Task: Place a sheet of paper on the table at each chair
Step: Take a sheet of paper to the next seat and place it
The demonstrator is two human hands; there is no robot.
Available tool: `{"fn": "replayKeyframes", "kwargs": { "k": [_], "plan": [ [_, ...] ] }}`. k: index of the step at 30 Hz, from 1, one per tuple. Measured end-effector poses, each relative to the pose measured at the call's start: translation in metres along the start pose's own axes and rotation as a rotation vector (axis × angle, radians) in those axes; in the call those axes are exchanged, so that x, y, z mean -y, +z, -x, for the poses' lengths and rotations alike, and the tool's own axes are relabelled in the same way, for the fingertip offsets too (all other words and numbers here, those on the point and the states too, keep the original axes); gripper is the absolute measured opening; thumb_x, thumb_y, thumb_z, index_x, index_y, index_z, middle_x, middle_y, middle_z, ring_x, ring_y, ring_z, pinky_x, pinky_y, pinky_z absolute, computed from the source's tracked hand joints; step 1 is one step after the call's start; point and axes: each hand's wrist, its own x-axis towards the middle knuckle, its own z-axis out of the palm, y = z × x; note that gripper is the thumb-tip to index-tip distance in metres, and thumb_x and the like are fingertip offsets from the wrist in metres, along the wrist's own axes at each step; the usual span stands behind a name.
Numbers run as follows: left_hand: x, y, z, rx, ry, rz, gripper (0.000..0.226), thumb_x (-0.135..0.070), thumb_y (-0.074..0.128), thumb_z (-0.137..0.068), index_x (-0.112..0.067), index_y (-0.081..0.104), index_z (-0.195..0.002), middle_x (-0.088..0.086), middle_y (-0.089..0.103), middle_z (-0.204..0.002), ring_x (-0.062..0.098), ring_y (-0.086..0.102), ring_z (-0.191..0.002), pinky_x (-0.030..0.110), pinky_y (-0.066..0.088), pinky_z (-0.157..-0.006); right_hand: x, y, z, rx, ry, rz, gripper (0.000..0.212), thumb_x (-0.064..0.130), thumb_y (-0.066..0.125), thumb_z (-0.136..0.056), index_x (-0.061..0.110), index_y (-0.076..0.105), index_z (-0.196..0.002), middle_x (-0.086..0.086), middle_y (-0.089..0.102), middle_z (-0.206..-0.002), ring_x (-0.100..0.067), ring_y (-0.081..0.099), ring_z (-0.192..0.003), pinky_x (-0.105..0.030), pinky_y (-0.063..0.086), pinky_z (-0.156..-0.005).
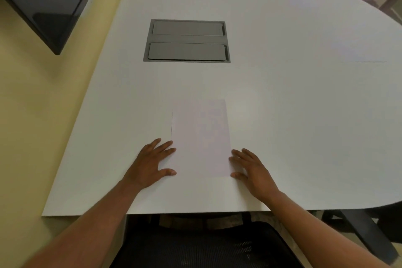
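White table fills view, rounded at right end, straight edge against yellow wall at left. Left hand flat on tabletop, fingers straight and spread, fingertips and thumb touching left edge of sheet of paper. Right hand likewise flat, fingers extended, touching sheet's right edge. Sheet lies flat, upright, between both hands, near table's front edge. Beyond sheet, grey cable hatch set in tabletop. Black mesh chair directly below front edge. Dark screen on wall, upper left.
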Motion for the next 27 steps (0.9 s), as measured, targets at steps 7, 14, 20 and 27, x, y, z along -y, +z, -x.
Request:
{"fn": "replayKeyframes", "kwargs": {
  "k": [7, 14, 20, 27],
  "plan": [
    [-0.007, -0.010, 0.008, 0.014, 0.008, 0.067, 0.084, -0.077, 0.042, -0.096, -0.042, 0.014, -0.167, -0.025, -0.002, -0.174, 0.009, -0.003, -0.163, 0.038, 0.007, -0.132, 0.007, -0.008, 0.001, -0.063, 0.052, -0.254, 0.057, 0.036, 0.077, -0.093, 0.025, 0.059, -0.146, 0.012, 0.053, -0.155, -0.008, 0.040, -0.149, -0.030, 0.032, -0.122],
    [-0.032, -0.042, 0.047, -0.011, 0.029, 0.081, 0.073, -0.070, 0.028, -0.103, -0.038, 0.016, -0.167, -0.023, -0.002, -0.175, 0.004, -0.006, -0.163, 0.035, 0.007, -0.131, 0.027, -0.068, 0.017, -0.396, 0.202, -0.459, 0.032, 0.039, 0.052, -0.108, 0.029, 0.066, -0.135, 0.013, 0.063, -0.143, -0.004, 0.054, -0.135, -0.033, 0.044, -0.114],
    [-0.057, -0.083, 0.044, -0.067, 0.038, -0.065, 0.073, -0.067, 0.016, -0.105, -0.031, 0.017, -0.168, -0.015, 0.006, -0.177, 0.008, -0.002, -0.164, 0.049, 0.013, -0.133, 0.047, -0.116, 0.029, -0.327, 0.082, -0.197, 0.043, 0.035, 0.042, -0.111, 0.015, 0.057, -0.146, -0.002, 0.058, -0.151, -0.020, 0.050, -0.143, -0.045, 0.040, -0.120],
    [-0.123, -0.146, 0.021, -0.228, 0.088, -0.184, 0.079, -0.069, 0.012, -0.103, -0.024, 0.018, -0.168, -0.007, 0.010, -0.178, 0.015, 0.000, -0.165, 0.049, 0.010, -0.133, 0.068, -0.173, 0.017, -0.284, -0.099, 0.077, 0.046, 0.031, 0.043, -0.111, 0.011, 0.050, -0.152, -0.010, 0.049, -0.158, -0.027, 0.037, -0.151, -0.038, 0.027, -0.125]
  ]
}}
